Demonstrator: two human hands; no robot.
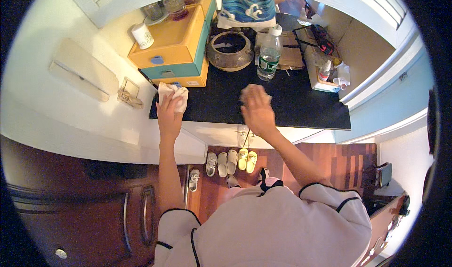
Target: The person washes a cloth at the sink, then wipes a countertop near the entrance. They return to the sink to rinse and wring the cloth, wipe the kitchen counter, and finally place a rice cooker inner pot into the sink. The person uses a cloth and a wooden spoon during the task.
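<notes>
My left hand [170, 112] rests on a crumpled white cloth or tissue [180, 105] at the left end of a black countertop [215, 106], just below a stack of yellow and teal drawers [176, 48]. Slightly blurred, my right hand [258, 110] lies over the middle of the counter near its front edge, with the edge of something pale, perhaps a cloth, showing at its fingertips. Beyond the right hand stands a clear plastic bottle [269, 60] with a white cap and green label. A round glazed pot [230, 51] is left of the bottle.
A white cup [142, 36] and glassware stand on the drawers. Behind the pot is a blue wave-patterned fabric item [248, 5]. Flattened cardboard [291, 51] lies behind the bottle. At right sits a bin [326, 87] with small bottles. Yellow clogs [247, 160] and other shoes are on the floor.
</notes>
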